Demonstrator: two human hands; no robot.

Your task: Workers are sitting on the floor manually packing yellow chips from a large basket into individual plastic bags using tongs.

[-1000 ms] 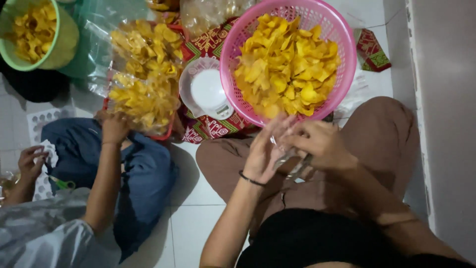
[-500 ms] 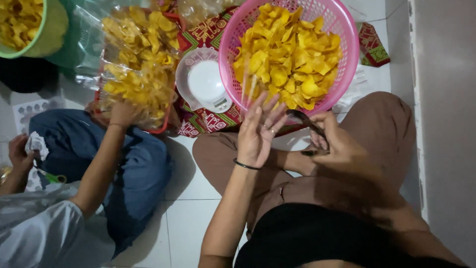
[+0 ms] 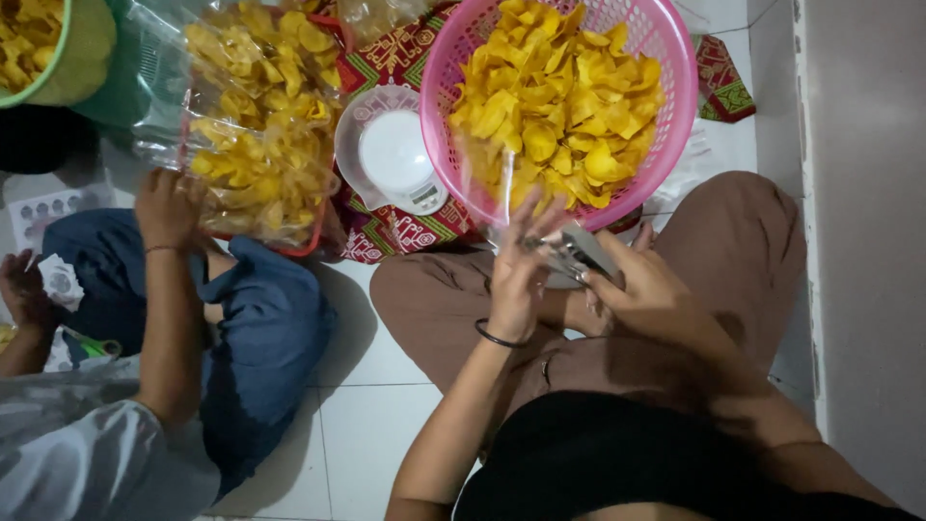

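Observation:
My left hand (image 3: 516,280) pinches the edge of a thin clear plastic bag (image 3: 503,183) that stands up in front of a pink basket (image 3: 675,116) heaped with yellow chips (image 3: 555,106). My right hand (image 3: 641,289) grips a small grey stapler (image 3: 584,253), whose front end touches the bag edge at my left fingertips. Both hands hover over my lap, just below the basket's near rim. A black band circles my left wrist.
A white kitchen scale (image 3: 391,159) sits on a red patterned mat (image 3: 395,232) left of the basket. A co-worker in blue trousers sits at left, one hand (image 3: 166,207) on a pile of filled chip bags (image 3: 256,125). A green tub (image 3: 82,58) of chips stands at top left.
My hands have risen from my lap toward the basket rim. My right hand now holds the stapler at the bag edge. The co-worker's hand stays on the chip bags.

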